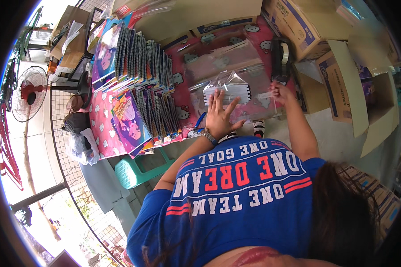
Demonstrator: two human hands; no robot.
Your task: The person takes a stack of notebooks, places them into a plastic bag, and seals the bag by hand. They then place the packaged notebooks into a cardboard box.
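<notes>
My left hand (223,116) lies with fingers spread on a white bundle with black-toothed side edges (226,94), under clear plastic wrap (249,80). A watch circles that wrist. To the right, my right hand (282,92) has its fingers curled together at the wrap's right edge, just below a black tape dispenser (281,58) with a roll in it. Whatever these fingers pinch, tape or film, is too small to make out. A blue-handled tool (200,119) lies left of my left hand.
Stacked spiral notebooks (140,58) with colourful covers fill the table's left side. The table wears a pink patterned cover (177,57). Cardboard boxes (298,26) stand behind and right, one with open flaps (354,89). A green stool (140,171) and a fan (29,93) are left.
</notes>
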